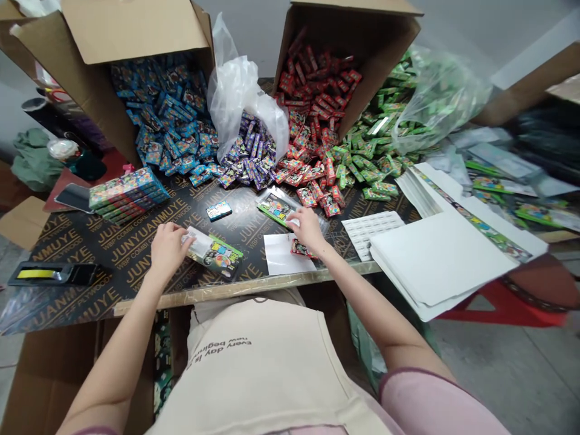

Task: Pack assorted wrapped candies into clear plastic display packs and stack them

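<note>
My left hand (pixel 168 249) pinches the left end of a clear plastic packet (pixel 222 257) with a green, colourful printed card in it. My right hand (pixel 307 231) has its fingers closed at the near right edge of a second clear packet (pixel 274 206) with a similar green card. Just under that hand, a small red packet (pixel 301 248) lies partly on a white paper sheet (pixel 277 255), partly hidden. Between and behind my hands sits a single small blue box (pixel 219 210).
Cartons spill small blue packets (pixel 174 130) and red packets (pixel 317 109) at the back; purple packets (pixel 254 145) and green packets (pixel 385 133) lie beside them. Left are stacked boxes (pixel 127 196), a phone (pixel 73 198) and a black tool (pixel 54 274); right, white cards (pixel 435 254) and a sticker sheet (pixel 372 232).
</note>
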Demonstrator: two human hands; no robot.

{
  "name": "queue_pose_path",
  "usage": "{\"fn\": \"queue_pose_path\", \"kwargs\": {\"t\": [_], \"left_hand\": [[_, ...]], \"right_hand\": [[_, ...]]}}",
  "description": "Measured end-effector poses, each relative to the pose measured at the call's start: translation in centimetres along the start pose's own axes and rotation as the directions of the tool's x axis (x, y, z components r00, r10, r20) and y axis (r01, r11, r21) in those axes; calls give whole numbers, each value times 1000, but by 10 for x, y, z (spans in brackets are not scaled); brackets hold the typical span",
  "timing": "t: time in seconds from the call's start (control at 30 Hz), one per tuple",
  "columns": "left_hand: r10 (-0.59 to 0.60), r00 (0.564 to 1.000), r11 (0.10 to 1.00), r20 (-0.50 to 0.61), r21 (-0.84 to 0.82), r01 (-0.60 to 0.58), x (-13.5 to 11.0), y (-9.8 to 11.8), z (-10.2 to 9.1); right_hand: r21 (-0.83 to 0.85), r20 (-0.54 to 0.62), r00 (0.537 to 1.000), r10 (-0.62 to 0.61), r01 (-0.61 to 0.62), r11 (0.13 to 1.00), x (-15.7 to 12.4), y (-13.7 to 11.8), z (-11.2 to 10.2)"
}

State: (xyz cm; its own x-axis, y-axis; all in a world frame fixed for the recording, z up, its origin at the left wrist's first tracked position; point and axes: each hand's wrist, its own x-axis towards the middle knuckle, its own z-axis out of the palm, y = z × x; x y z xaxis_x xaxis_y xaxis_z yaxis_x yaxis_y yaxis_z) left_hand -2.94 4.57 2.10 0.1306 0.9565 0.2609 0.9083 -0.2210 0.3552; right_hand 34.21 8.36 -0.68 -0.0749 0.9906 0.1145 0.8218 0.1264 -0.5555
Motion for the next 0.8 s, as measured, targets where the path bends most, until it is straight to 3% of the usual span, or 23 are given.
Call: {"fn": "queue_pose_path", "kwargs": {"t": [0.1, 0.2, 0.27, 0.37, 0.47, 0.53, 0.63, 0.7, 0.8], "left_hand": [[165, 957, 983, 239, 36, -179, -2, 4, 13], [281, 835, 955, 474, -54, -290, 0, 28, 32], [296, 764, 948, 573, -81, -307, 3, 41, 44], [276, 724, 951, 632, -69, -302, 9, 48, 54], [252, 757, 967, 603, -144, -208, 15, 46, 48], [222, 847, 961, 483, -257, -106, 19, 46, 35], [117, 970, 904, 214, -427, -15, 23, 47, 11], [70, 993, 865, 93, -502, -14, 23, 48, -1], [58, 998, 818, 16, -574, -38, 18, 50, -2]], "right_hand": [[-180, 113, 993, 42, -21, 984, -14, 22, 15], [-179, 96, 995, 11, 7, 984, -23, 30, 29], [-149, 79, 996, -28, 40, 988, -26, 31, 33], [-116, 69, 996, -59, 66, 991, -31, 33, 34], [-89, 64, 996, -66, 71, 993, -37, 35, 34], [-76, 65, 996, -68, 73, 994, -40, 36, 34], [-60, 71, 995, -69, 74, 995, -41, 36, 35], [-50, 77, 995, -65, 69, 996, -41, 36, 35], [-30, 84, 995, -46, 49, 998, -41, 37, 35]]}}
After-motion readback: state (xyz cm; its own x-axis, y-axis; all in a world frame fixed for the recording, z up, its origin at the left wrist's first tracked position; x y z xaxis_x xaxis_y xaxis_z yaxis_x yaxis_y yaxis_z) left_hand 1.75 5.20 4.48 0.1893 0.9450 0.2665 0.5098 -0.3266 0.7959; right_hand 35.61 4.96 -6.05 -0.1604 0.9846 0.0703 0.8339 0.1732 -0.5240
